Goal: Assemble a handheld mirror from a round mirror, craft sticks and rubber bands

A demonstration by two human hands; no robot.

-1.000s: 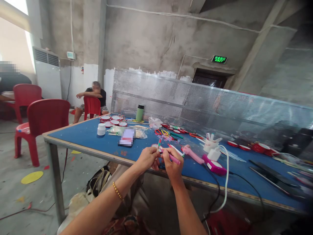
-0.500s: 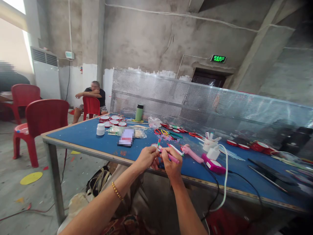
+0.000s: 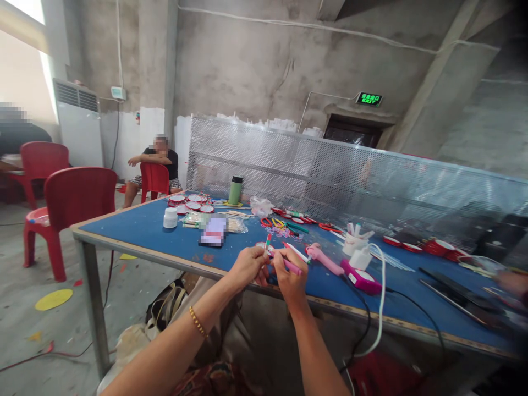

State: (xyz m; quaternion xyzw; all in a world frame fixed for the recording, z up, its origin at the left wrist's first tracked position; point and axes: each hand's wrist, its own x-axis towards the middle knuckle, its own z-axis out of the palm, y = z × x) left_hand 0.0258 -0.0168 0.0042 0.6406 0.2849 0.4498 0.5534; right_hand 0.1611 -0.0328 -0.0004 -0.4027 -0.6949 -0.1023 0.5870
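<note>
1. We can read "EXIT" in green capitals on the dark sign (image 3: pixel 369 99) high on the wall, below a line of green Chinese characters that we make out as 安全出口.
2. We see a pale label on the magenta box (image 3: pixel 361 278) on the bench (image 3: pixel 136 234), too small for us to read.
3. We find the phone's screen (image 3: pixel 213 230) blurred out.

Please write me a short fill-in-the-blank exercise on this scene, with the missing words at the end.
The right hand holds a marker pen coloured ____.
The tabletop is ____.
The green bottle has a ____ lid.
The lit sign on the wall reads ____ in English.

Missing words: pink; blue; black; EXIT.
</note>
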